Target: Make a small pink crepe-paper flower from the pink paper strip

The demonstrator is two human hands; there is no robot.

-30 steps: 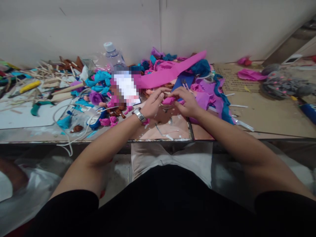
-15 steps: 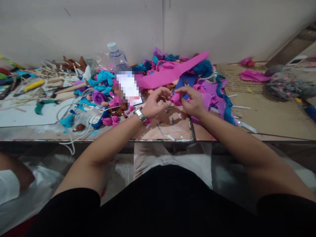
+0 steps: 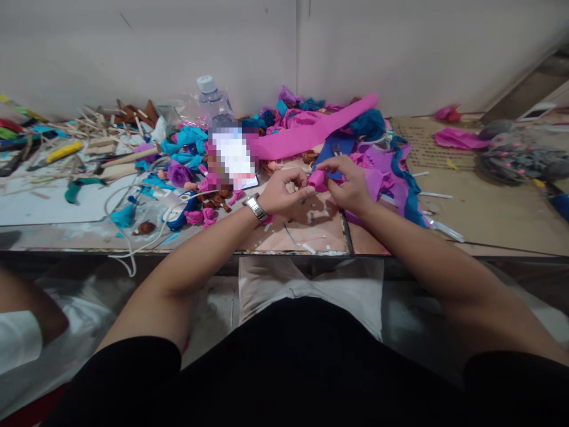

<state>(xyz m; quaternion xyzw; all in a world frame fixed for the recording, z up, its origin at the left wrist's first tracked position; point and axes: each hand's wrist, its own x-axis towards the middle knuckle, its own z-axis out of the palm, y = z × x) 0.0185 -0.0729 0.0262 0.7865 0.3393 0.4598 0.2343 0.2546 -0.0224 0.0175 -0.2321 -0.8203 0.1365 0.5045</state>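
Observation:
A small rolled piece of pink crepe paper (image 3: 317,179) is held up over the table's front part. My right hand (image 3: 349,182) pinches it from the right between thumb and fingers. On its other side, my left hand (image 3: 284,191) has curled fingers, with the thumb and fingertips closed at the paper's lower left edge. A long pink crepe paper strip (image 3: 293,141) lies behind the hands. Close by rests a blue flat piece (image 3: 334,151), partly hidden by my right hand. Small scraps are scattered on the tabletop (image 3: 284,240) below.
Left of my hands are a phone (image 3: 235,157), a bottle (image 3: 216,104), a white cable (image 3: 128,237) and crumpled paper bits. Wooden sticks and a yellow-handled tool (image 3: 64,152) lie further left. Cardboard (image 3: 484,207) covers the right. Another person's arm (image 3: 26,302) shows at lower left.
The thumb and fingers of my left hand have come together at the pink paper's edge. My right hand keeps its pinch. The whole view has shifted slightly.

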